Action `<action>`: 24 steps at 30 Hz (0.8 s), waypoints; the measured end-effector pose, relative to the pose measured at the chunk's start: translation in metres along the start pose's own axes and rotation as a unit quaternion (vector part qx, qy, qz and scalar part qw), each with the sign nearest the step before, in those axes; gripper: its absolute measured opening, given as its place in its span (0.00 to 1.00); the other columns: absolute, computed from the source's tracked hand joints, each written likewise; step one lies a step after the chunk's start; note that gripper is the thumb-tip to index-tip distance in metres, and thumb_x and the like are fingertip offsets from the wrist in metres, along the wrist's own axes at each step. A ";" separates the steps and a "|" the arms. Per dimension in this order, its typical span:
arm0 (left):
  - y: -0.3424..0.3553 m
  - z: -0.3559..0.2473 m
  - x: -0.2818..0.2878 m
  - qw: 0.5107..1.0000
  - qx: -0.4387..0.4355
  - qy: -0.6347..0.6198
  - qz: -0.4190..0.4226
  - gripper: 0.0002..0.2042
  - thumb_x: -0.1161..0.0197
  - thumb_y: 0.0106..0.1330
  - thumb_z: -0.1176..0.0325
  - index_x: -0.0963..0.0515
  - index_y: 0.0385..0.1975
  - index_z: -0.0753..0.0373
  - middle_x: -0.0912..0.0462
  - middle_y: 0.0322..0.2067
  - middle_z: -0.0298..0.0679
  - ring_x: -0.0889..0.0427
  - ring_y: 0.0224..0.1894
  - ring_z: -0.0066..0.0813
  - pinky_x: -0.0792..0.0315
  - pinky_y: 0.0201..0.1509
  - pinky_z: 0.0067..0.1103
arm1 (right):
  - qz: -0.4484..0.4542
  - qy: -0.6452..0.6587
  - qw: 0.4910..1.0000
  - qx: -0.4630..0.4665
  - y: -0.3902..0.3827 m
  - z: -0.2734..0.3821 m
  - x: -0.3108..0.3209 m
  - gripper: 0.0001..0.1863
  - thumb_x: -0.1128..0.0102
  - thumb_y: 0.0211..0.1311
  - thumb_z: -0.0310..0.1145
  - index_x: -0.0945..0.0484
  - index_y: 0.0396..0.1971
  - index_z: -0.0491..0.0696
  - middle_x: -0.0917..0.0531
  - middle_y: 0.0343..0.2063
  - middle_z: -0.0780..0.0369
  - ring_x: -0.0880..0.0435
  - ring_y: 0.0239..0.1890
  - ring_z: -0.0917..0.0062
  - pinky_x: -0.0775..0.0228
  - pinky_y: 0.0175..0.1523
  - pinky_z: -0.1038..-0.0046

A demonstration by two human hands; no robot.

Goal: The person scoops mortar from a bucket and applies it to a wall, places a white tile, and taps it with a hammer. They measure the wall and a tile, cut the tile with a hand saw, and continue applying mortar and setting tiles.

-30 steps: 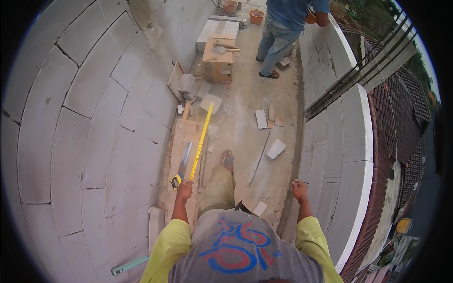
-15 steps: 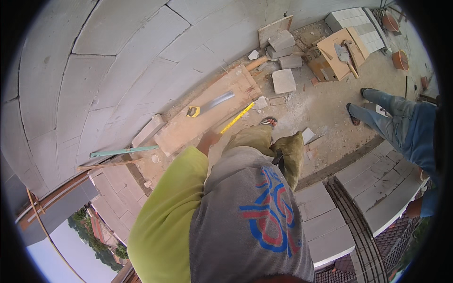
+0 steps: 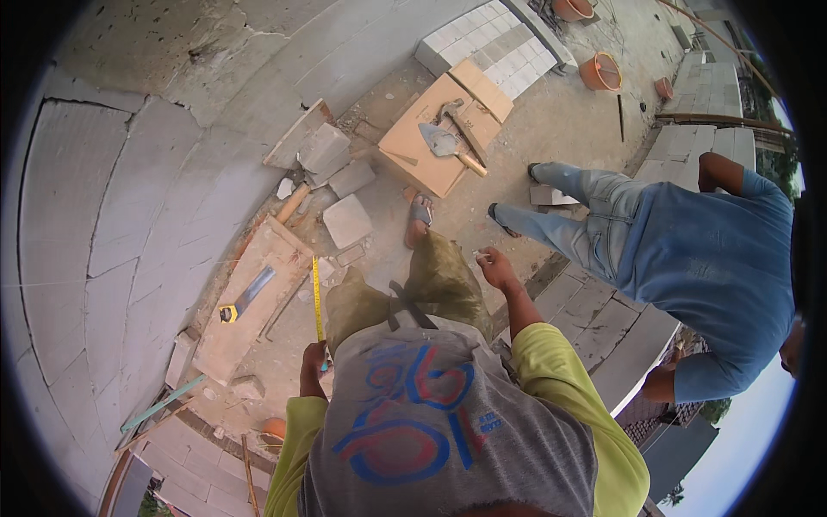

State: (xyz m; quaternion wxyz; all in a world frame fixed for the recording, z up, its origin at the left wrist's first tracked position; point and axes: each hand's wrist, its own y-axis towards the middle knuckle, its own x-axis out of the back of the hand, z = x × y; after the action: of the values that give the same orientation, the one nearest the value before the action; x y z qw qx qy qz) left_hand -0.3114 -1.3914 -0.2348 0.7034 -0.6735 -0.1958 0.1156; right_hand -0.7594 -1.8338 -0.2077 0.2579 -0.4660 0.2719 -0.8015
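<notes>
The view has swung round: the right foot (image 3: 419, 209) now stands near the carton (image 3: 422, 159) at twelve o'clock, and the right hand (image 3: 497, 269) has come into sight at three. Its fingers are curled in; whether they pinch a pale bit, I cannot tell. The left hand (image 3: 314, 355), between seven and eight, has its grip closed around the tape measure (image 3: 317, 297), blade extended toward twelve. The unsupported blade could buckle, or snag on the nearby board (image 3: 226, 345); loose blocks (image 3: 347, 221) could trip a foot. Large blue-and-red lettering marks the grey shirt (image 3: 517, 431); the tape's figures are too small to read.
</notes>
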 end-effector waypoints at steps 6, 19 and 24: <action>-0.060 -0.080 -0.080 0.995 -0.090 -0.036 0.037 0.18 0.40 0.76 0.61 0.13 0.53 0.69 0.09 0.44 0.52 0.08 0.42 0.46 0.15 0.49 0.41 | -0.114 0.102 0.988 0.026 0.118 0.050 0.137 0.24 0.35 0.80 0.43 0.19 0.66 0.44 0.09 0.54 0.47 0.09 0.57 0.62 0.19 0.62 0.63; -0.063 -0.145 -0.108 0.914 -0.111 0.379 -0.090 0.19 0.50 0.82 0.61 0.15 0.46 0.69 0.13 0.44 0.52 0.11 0.50 0.43 0.18 0.57 0.38 | -0.039 0.233 0.959 -0.154 0.264 -0.055 0.086 0.23 0.33 0.74 0.42 0.17 0.61 0.45 0.08 0.49 0.51 0.09 0.48 0.65 0.17 0.56 0.62; -0.070 -0.232 -0.185 0.956 -0.041 0.276 -0.096 0.19 0.50 0.82 0.61 0.15 0.46 0.69 0.13 0.44 0.53 0.11 0.50 0.43 0.18 0.57 0.38 | 0.055 0.142 0.979 -0.134 0.325 -0.050 0.104 0.22 0.32 0.69 0.44 0.13 0.54 0.44 0.07 0.46 0.47 0.08 0.53 0.56 0.19 0.62 0.60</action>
State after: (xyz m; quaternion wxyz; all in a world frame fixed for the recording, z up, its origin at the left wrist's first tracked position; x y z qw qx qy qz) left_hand -0.3846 -1.6839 -0.1913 0.7094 -0.6856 -0.0626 -0.1509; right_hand -0.7970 -2.1267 -0.3854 0.1955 -0.3621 0.4357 -0.8005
